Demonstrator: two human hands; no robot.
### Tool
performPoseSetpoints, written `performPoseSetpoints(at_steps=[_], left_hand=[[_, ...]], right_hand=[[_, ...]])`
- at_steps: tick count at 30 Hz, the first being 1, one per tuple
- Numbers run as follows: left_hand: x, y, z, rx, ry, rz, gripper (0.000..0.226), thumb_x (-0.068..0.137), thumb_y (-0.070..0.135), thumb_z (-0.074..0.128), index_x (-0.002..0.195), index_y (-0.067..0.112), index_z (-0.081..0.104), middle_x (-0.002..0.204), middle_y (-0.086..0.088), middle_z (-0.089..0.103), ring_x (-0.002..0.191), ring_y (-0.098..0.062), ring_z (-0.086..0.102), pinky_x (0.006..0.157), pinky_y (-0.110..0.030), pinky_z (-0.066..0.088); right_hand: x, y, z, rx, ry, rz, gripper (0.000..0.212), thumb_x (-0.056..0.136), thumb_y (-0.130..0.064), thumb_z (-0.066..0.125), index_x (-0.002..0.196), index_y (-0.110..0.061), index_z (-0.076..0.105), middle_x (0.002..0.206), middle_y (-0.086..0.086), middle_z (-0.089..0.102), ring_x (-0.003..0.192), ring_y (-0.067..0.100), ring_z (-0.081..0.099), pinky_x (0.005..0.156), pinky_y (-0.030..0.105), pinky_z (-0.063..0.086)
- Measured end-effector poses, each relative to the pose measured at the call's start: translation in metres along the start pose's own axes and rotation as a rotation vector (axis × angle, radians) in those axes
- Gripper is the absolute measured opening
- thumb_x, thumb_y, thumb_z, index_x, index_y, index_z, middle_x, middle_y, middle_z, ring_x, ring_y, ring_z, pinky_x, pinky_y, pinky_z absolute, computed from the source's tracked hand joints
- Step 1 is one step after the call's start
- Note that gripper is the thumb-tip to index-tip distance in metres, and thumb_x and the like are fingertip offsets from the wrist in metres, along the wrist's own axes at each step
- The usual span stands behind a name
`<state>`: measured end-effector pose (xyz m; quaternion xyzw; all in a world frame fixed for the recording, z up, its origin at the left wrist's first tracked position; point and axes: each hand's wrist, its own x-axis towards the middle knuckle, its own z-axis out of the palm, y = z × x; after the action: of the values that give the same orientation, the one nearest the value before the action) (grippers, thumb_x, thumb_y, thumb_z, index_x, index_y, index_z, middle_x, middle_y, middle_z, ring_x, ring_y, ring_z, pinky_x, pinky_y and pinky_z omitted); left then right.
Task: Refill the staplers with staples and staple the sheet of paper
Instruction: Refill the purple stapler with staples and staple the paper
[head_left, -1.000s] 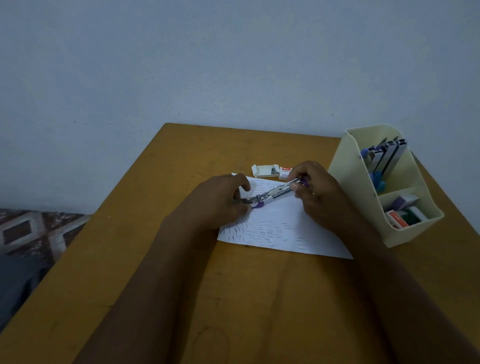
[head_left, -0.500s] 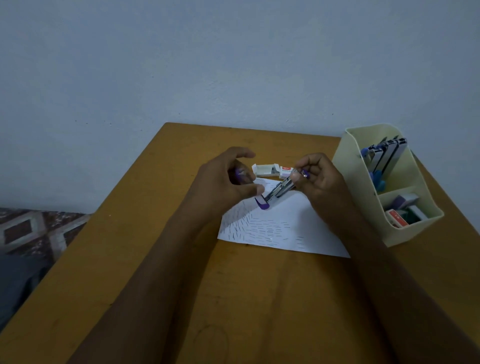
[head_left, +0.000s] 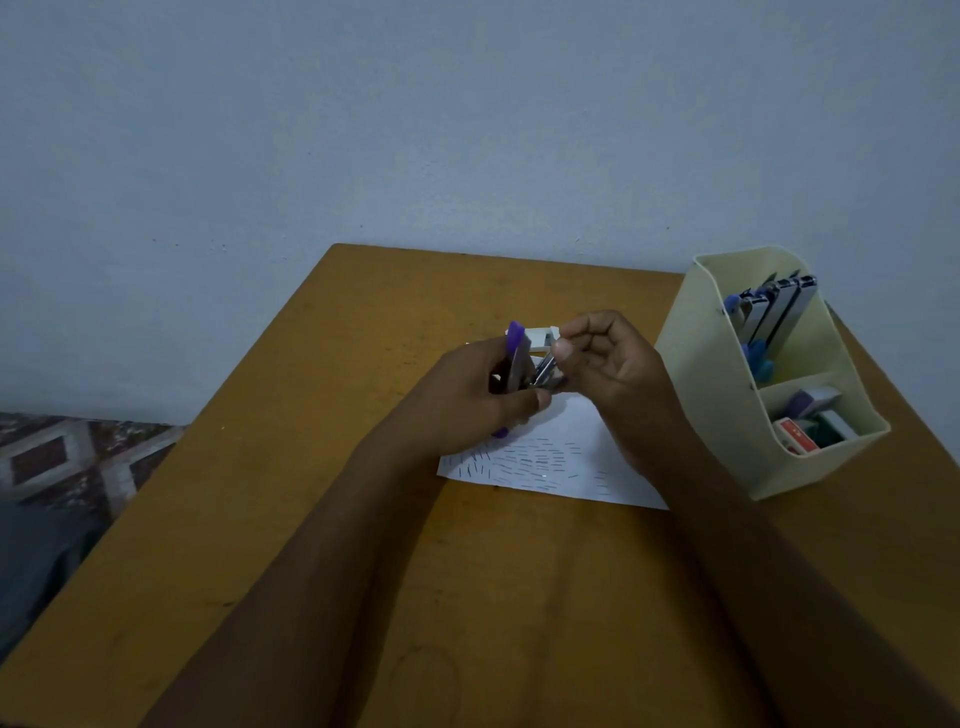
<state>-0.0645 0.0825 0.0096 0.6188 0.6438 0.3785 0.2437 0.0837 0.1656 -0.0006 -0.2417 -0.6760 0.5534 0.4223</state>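
Observation:
A purple stapler (head_left: 517, 358) is held upright above the table, its purple top swung open and pointing up. My left hand (head_left: 467, 400) grips its body from the left. My right hand (head_left: 608, 374) pinches the metal staple track with thumb and forefinger. Below both hands lies a white sheet of paper (head_left: 550, 460) marked by several rows of staples. An open white staple box (head_left: 543, 335) lies on the table just behind the hands, partly hidden.
A cream desk organiser (head_left: 748, 415) stands at the right with more staplers (head_left: 774, 312) upright in its back slot and small staple boxes (head_left: 810, 426) in front. The wooden table (head_left: 363, 519) meets a pale wall behind. Patterned floor shows at the left.
The stapler has been lifted off the paper and raised upright. Its purple top has swung open, and my right hand has moved in to the metal track.

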Motion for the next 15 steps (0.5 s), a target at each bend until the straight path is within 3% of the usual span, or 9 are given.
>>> performPoseSetpoints(at_steps=[3, 5, 8, 11, 15], left_hand=[[-0.002, 0.003, -0.002, -0.131, -0.07, -0.069, 0.008, 0.09, 0.017, 0.063, 0.096, 0.017, 0.057, 0.087, -0.008, 0.069, 0.071, -0.01, 0.069, 0.065, -0.029, 0.057], [-0.002, 0.005, -0.003, -0.135, -0.068, -0.082, 0.009, 0.092, 0.014, 0.059, 0.097, 0.021, 0.058, 0.086, -0.005, 0.069, 0.066, -0.01, 0.068, 0.058, -0.026, 0.055], [-0.001, 0.002, -0.006, -0.102, -0.032, -0.071, 0.005, 0.093, 0.011, 0.056, 0.098, 0.012, 0.058, 0.083, 0.002, 0.071, 0.06, -0.014, 0.064, 0.052, -0.022, 0.049], [-0.002, -0.001, -0.013, -0.124, 0.008, -0.075, 0.007, 0.092, 0.009, 0.057, 0.099, 0.008, 0.058, 0.086, -0.001, 0.072, 0.057, -0.017, 0.06, 0.053, -0.019, 0.048], [-0.003, -0.004, -0.021, -0.157, 0.038, -0.089, 0.012, 0.091, 0.008, 0.058, 0.101, 0.002, 0.058, 0.085, -0.001, 0.073, 0.051, -0.012, 0.054, 0.048, -0.018, 0.046]], right_hand=[[0.003, 0.007, -0.006, -0.094, 0.031, 0.036, 0.016, 0.09, -0.031, 0.055, 0.094, -0.016, 0.058, 0.09, -0.001, 0.065, 0.083, 0.012, 0.063, 0.069, 0.028, 0.054], [0.006, 0.016, -0.014, -0.323, 0.079, 0.034, 0.023, 0.09, -0.04, 0.048, 0.093, -0.02, 0.059, 0.093, -0.003, 0.065, 0.089, 0.014, 0.06, 0.074, 0.031, 0.048], [0.006, 0.033, -0.025, -0.759, 0.052, -0.101, 0.015, 0.091, -0.027, 0.054, 0.098, -0.017, 0.062, 0.099, -0.001, 0.063, 0.096, 0.02, 0.054, 0.084, 0.031, 0.041], [0.004, 0.043, -0.025, -1.076, -0.066, -0.189, 0.045, 0.081, -0.041, 0.055, 0.114, -0.012, 0.064, 0.115, 0.008, 0.064, 0.108, 0.03, 0.053, 0.091, 0.034, 0.036], [0.005, 0.038, -0.022, -1.25, -0.111, -0.067, 0.072, 0.074, -0.067, 0.04, 0.129, -0.02, 0.052, 0.132, 0.003, 0.052, 0.12, 0.024, 0.041, 0.099, 0.036, 0.03]])
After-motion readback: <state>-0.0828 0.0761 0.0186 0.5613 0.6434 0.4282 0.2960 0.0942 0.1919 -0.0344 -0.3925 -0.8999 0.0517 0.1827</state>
